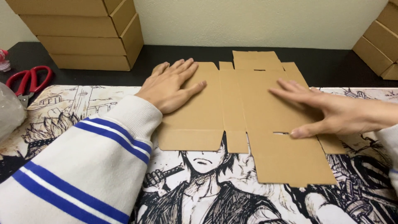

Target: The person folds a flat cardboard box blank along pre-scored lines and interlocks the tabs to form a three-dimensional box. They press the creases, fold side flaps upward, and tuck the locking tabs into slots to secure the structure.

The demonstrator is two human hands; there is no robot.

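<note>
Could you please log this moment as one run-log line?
left hand: flat on cardboard blank | right hand: flat on blank | scissors: untouched, far left

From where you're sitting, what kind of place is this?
Probably a home desk used for packing. Both hands, left hand and right hand, press on an unfolded cardboard box blank, folded boxes are stacked by the wall, and red scissors lie on an illustrated desk mat.

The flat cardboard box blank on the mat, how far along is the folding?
Done: the cardboard blank is spread fully flat on the printed mat. In hand: the left hand presses its left panel and the right hand its right side, both palms open. Left: no flap is raised yet, so all folding remains. Finished boxes are stacked behind.
</note>
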